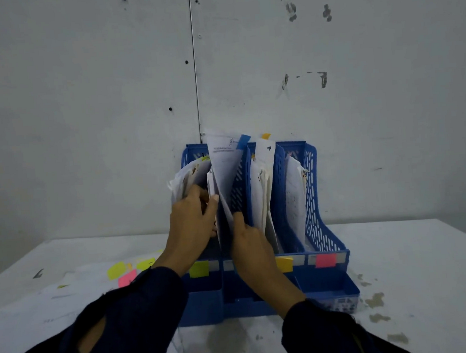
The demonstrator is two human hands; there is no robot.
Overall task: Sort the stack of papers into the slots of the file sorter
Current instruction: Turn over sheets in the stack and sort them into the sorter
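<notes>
- On the white table (400,260), against a scuffed grey wall (81,104), stands a blue file sorter (317,211) with upright slots, all holding papers.
- The left hand (192,218) has its fingers curled around a bundle of papers (183,177) at the leftmost slot, thumb pressed on the sheets of the next slot.
- The right hand (252,241) pinches the lower edge of a tall white sheet (225,163) carrying a blue tab (243,141), which stands in the second slot from the left.
- Coloured labels mark the sorter's front: green (198,269), orange (284,264), pink (325,260).
- Loose sticky notes (127,271), yellow-green and pink, lie on the table left of the sorter, on pale sheets (55,301).
- Both forearms wear dark sleeves (142,309).
</notes>
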